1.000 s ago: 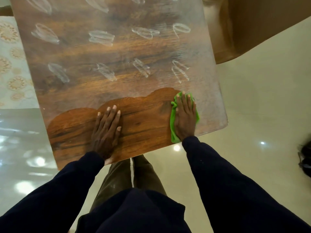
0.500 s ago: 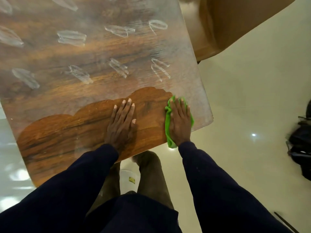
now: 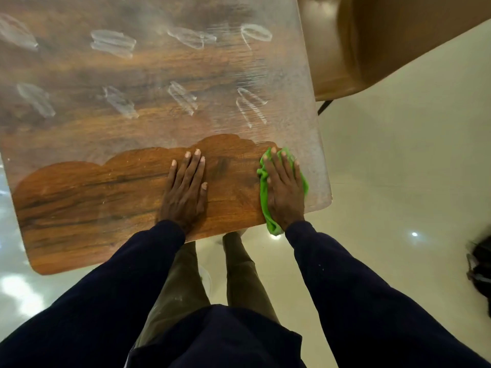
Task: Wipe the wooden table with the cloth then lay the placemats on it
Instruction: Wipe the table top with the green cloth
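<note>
A wooden table (image 3: 93,197) fills the upper left. Most of its top is hazy with a whitish film and finger-shaped smears; a strip along the near edge is dark and clean. My right hand (image 3: 284,187) presses flat on a bright green cloth (image 3: 264,197) near the table's right front corner, at the border between the clean strip and the film. My left hand (image 3: 186,187) rests flat, fingers straight, on the clean wood to the left of the cloth. No placemats are in view.
A tan chair or seat (image 3: 385,41) stands beyond the table's right edge. Glossy cream floor (image 3: 398,168) surrounds the table. A dark bag-like object (image 3: 481,266) lies at the right edge. My legs stand just below the table's near edge.
The view shifted so the table sits further left in frame. Both hands stay flat on the table, and the right hand with the cloth has edged slightly toward the right corner.
</note>
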{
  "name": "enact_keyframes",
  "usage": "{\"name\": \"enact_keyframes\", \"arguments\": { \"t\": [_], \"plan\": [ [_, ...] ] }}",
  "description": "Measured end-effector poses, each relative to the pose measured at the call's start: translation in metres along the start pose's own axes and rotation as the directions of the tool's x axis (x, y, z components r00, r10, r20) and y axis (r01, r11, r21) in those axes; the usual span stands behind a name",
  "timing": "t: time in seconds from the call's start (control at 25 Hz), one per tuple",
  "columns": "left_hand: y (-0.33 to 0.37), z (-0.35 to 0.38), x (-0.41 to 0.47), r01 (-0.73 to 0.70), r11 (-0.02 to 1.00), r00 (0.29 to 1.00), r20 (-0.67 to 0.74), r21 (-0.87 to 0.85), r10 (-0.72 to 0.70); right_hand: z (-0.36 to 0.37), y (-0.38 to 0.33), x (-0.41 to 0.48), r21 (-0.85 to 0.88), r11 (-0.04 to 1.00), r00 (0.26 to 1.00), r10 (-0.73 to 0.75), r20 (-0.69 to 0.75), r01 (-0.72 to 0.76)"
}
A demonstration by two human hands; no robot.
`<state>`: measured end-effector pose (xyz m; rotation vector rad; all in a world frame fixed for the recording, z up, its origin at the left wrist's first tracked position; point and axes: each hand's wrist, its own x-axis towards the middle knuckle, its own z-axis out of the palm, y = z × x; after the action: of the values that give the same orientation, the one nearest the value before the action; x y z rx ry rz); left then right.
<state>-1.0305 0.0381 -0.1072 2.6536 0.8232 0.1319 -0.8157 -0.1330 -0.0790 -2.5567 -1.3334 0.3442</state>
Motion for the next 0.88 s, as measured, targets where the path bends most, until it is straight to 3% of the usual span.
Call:
{"name": "enact_keyframes", "arguments": {
  "t": [0.08,0.12,0.2,0.28,0.36,0.44,0.56,0.64,0.68,0.76,0.88],
  "plan": [
    [-0.001,0.002,-0.002,-0.008,1.0,1.0,-0.029,0.018,0.009,0.009,-0.02,0.031,-0.002,0.998,0.998,0.064,-0.029,-0.064],
    [-0.001,0.002,-0.001,-0.01,1.0,0.999,-0.041,0.027,0.011,0.015,-0.034,0.04,-0.007,1.0,0.999,0.028,-0.023,-0.028],
    [-0.001,0.002,0.0,-0.004,0.999,0.999,-0.043,0.035,0.005,0.024,-0.053,0.033,-0.014,0.984,0.983,-0.179,0.052,0.18],
    [0.0,0.001,-0.001,0.0,0.999,0.999,-0.042,0.046,0.002,0.026,-0.048,0.003,-0.019,0.896,0.883,-0.434,0.176,0.444],
    [0.0,0.002,-0.001,0.007,0.999,1.0,-0.024,0.032,-0.007,0.016,-0.015,-0.017,-0.009,0.809,0.787,-0.568,0.242,0.587],
    [0.001,0.002,-0.001,0.015,0.999,1.0,-0.013,0.042,-0.015,0.002,0.02,-0.014,-0.013,0.83,0.814,-0.543,0.206,0.558],
    [0.001,0.002,0.0,0.024,0.998,0.999,-0.026,0.065,-0.022,-0.005,0.027,0.029,-0.017,0.969,0.967,-0.246,0.064,0.247],
    [0.002,0.003,-0.002,0.025,0.997,0.999,-0.029,0.069,-0.023,0.004,-0.006,0.057,-0.013,0.995,0.995,-0.099,-0.009,0.099],
    [0.003,0.002,-0.001,0.027,0.997,0.999,-0.032,0.073,-0.025,0.01,-0.026,0.063,-0.002,0.995,0.995,-0.103,-0.012,0.103],
    [0.003,0.0,-0.001,0.024,0.997,0.999,-0.034,0.076,-0.022,0.017,-0.05,0.049,0.012,0.969,0.967,-0.248,0.066,0.248],
    [0.004,0.0,-0.001,0.028,0.997,0.999,-0.039,0.078,-0.025,0.012,-0.024,0.005,0.009,0.838,0.814,-0.533,0.232,0.546]
  ]
}}
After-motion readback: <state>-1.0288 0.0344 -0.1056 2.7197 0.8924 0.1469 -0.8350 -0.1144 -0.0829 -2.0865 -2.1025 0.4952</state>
